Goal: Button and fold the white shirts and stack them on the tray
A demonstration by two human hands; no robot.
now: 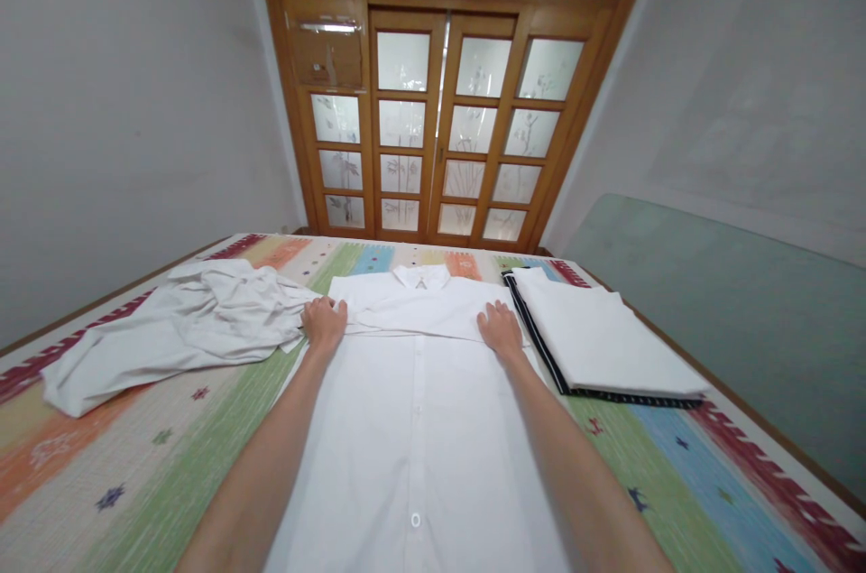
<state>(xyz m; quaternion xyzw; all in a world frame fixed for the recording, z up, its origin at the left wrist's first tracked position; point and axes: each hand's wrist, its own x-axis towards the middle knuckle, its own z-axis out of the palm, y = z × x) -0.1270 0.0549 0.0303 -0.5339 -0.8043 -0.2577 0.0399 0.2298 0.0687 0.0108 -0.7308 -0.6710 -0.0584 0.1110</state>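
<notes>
Left hand (325, 322) at one side of the flat white button-front shirt (419, 429), right hand (501, 328) on the other, fingers bent on the cloth; can't tell if either pinches fabric or just presses. Shirt lies between and below both hands, collar beyond them, with a crosswise layer of cloth at hand level. Risks: uneven pull by the hands could skew that layer or crease the front. Crumpled white garment (203, 311) just left of left hand could snag and drag along. Right hand swinging outward could knock the folded white cloth (602, 334) beside it askew.
</notes>
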